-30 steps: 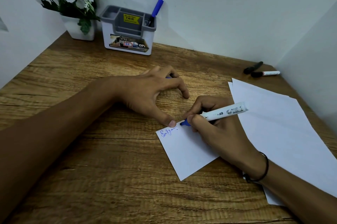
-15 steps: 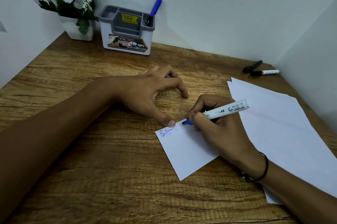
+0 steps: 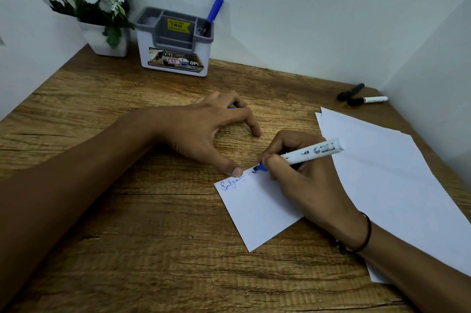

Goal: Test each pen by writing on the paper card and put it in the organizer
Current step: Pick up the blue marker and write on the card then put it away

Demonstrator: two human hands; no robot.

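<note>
from the head camera, the right hand (image 3: 308,180) is wrapped tight around a white marker (image 3: 312,152) with its blue tip down on the paper card (image 3: 257,213), most likely to test it, while the left hand (image 3: 204,131) has its fingers spread and its thumb pressing the card's top edge, so the card does not slide. the organizer (image 3: 175,42) stands far back by the wall with one blue pen (image 3: 212,13) in it, and two more markers (image 3: 362,96) wait in the far right corner. the desk (image 3: 102,223) is brown wood with white sheets (image 3: 395,185) on the right, a flower pot (image 3: 107,42) at the back, and pale walls close around.
</note>
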